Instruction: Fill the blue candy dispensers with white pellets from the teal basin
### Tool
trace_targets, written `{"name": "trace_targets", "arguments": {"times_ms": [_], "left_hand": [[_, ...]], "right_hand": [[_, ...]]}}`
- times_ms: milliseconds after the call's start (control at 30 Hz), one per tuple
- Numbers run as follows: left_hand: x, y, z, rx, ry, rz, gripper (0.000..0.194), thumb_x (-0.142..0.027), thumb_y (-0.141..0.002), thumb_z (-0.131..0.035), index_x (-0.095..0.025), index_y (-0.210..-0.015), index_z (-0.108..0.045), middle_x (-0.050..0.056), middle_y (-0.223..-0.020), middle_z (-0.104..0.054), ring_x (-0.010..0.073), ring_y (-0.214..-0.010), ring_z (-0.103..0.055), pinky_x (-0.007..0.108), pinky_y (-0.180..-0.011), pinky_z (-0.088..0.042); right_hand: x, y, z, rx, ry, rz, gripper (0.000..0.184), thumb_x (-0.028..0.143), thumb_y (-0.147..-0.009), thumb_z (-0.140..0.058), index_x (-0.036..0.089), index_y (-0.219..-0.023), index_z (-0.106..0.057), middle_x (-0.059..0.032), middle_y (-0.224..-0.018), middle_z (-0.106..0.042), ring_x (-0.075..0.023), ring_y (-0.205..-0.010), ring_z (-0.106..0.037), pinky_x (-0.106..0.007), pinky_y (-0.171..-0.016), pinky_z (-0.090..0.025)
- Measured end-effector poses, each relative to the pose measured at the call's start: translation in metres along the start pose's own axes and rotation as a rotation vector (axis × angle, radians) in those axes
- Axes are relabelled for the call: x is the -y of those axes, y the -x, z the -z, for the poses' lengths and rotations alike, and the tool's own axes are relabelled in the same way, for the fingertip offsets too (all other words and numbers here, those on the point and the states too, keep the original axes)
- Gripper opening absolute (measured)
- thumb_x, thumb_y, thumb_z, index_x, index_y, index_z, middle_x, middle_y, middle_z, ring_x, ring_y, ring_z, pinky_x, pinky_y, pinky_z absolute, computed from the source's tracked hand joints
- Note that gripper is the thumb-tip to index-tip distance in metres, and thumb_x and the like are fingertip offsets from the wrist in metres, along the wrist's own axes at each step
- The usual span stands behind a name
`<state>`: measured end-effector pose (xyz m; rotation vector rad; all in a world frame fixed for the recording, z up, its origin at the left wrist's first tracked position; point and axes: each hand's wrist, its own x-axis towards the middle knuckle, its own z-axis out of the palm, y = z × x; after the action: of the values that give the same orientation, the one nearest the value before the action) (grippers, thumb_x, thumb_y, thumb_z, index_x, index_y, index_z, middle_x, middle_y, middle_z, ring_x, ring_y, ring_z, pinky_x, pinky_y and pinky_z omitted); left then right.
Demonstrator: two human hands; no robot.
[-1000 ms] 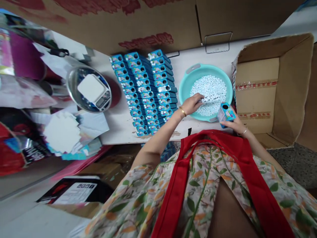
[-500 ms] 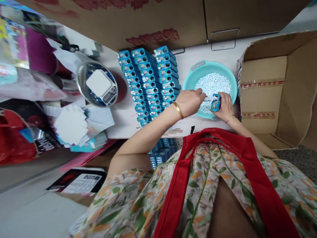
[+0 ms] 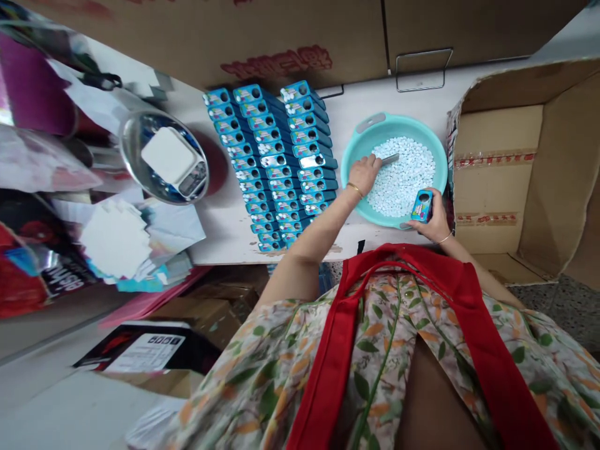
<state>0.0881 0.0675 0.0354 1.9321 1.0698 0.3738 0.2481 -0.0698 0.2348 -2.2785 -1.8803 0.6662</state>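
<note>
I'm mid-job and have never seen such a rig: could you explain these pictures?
No machine: this is bare-handed work, filmed by one camera worn on the head, looking forward and down. The person's left hand holds a metal tool over white pellets in a turquoise basin. The right hand holds a small blue box by the basin's near edge. On the white table, more blue boxes stand in rows to the left; to the right is an open cardboard box.

The basin [image 3: 360,150] is smooth plastic, pellets [image 3: 405,178] inside it matt, the tool [image 3: 390,159] over it shiny metal; the carton [image 3: 560,169] right of it is matt cardboard.
</note>
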Motion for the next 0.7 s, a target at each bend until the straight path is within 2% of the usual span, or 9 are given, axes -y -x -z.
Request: {"name": "trace_targets", "arguments": {"times_ms": [67,167,267,367,467,533,700], "left_hand": [[-0.013,-0.01,-0.026,0.046,0.041,-0.017,0.043,-0.012,-0.11,-0.03,-0.014,-0.141,-0.06,0.023,-0.149,-0.062,0.0349,-0.137,-0.059,0.048,-0.111,-0.049],[-0.043,-0.005,-0.049,0.114,0.106,-0.133,0.045,-0.01,-0.108,-0.033,-0.014,-0.142,-0.061,0.022,-0.152,-0.062,0.0328,-0.136,-0.059,0.046,-0.111,-0.048],[-0.066,0.007,-0.06,0.196,0.219,-0.183,0.045,-0.009,-0.106,-0.036,-0.011,-0.145,-0.059,0.023,-0.152,-0.062,0.0324,-0.132,-0.063,0.045,-0.111,-0.049],[-0.067,0.018,-0.061,0.226,0.324,-0.177,0.042,-0.017,-0.106,-0.046,-0.011,-0.147,-0.056,0.021,-0.149,-0.065,0.0302,-0.127,-0.067,0.042,-0.109,-0.053],[-0.048,0.028,-0.048,0.182,0.423,-0.24,0.038,-0.025,-0.107,-0.051,-0.013,-0.143,-0.057,0.018,-0.142,-0.069,0.0275,-0.122,-0.069,0.039,-0.109,-0.054],[-0.031,0.037,-0.03,0.124,0.476,-0.302,0.036,-0.03,-0.107,-0.052,-0.014,-0.139,-0.058,0.018,-0.139,-0.07,0.0273,-0.121,-0.069,0.038,-0.108,-0.054],[0.0,0.068,0.044,0.016,0.385,-0.426,0.037,-0.033,-0.107,-0.05,-0.015,-0.138,-0.058,0.017,-0.137,-0.069,0.0275,-0.122,-0.068,0.039,-0.106,-0.054]], "right_hand": [[0.002,0.007,0.004,0.021,-0.07,-0.009,0.111,0.088,-0.065,-0.084,0.026,-0.147,-0.044,-0.0156,-0.144,-0.061,-0.0394,-0.14,-0.061,-0.06,-0.127,-0.05],[0.002,0.014,0.008,0.036,-0.127,-0.016,0.113,0.086,-0.07,-0.081,0.025,-0.155,-0.037,-0.0182,-0.159,-0.051,-0.0396,-0.152,-0.053,-0.061,-0.134,-0.042],[-0.004,0.018,0.011,0.054,-0.165,-0.012,0.12,0.086,-0.069,-0.083,0.024,-0.158,-0.033,-0.0195,-0.164,-0.045,-0.0396,-0.156,-0.049,-0.062,-0.136,-0.039],[-0.014,0.021,0.011,0.084,-0.163,0.011,0.121,0.084,-0.067,-0.086,0.024,-0.157,-0.035,-0.018,-0.159,-0.048,-0.0387,-0.151,-0.053,-0.062,-0.134,-0.042],[-0.021,0.021,0.008,0.043,-0.091,0.044,0.116,0.079,-0.066,-0.09,0.023,-0.154,-0.038,-0.0176,-0.151,-0.052,-0.0386,-0.145,-0.057,-0.064,-0.131,-0.044],[-0.022,0.018,0.004,-0.017,-0.018,0.073,0.11,0.072,-0.068,-0.091,0.023,-0.152,-0.04,-0.0177,-0.147,-0.054,-0.0389,-0.142,-0.058,-0.066,-0.13,-0.045],[-0.014,-0.002,-0.01,-0.149,0.133,0.155,0.093,0.053,-0.077,-0.085,0.023,-0.152,-0.04,-0.0188,-0.147,-0.053,-0.0397,-0.143,-0.056,-0.067,-0.128,-0.046]]}}
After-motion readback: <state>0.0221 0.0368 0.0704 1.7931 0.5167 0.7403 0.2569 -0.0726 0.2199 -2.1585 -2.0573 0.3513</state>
